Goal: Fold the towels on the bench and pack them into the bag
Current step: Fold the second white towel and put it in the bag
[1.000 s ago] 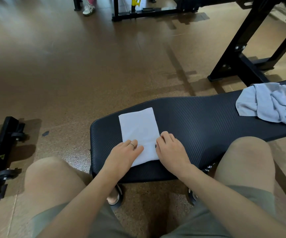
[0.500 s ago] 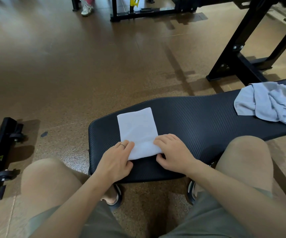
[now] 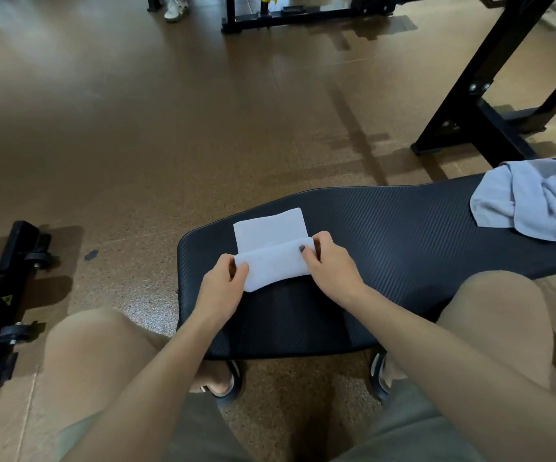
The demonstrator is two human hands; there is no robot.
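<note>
A white towel (image 3: 271, 248) lies on the near left end of the black padded bench (image 3: 386, 235), its near half lifted and folded over toward the far edge. My left hand (image 3: 225, 288) pinches the left corner of the lifted edge. My right hand (image 3: 331, 265) pinches the right corner. A crumpled pale blue towel (image 3: 533, 201) lies at the bench's right end, apart from both hands. No bag is in view.
My bare knees flank the bench end, with sandalled feet below it. A black wheeled frame (image 3: 0, 295) stands on the floor at left. Black rack legs (image 3: 476, 95) rise at the far right, and a person's white shoe (image 3: 175, 8) shows at the top.
Both hands went from pressing flat on the towel's near end to pinching its near corners, and have lifted that edge and carried it away from me over the far half.
</note>
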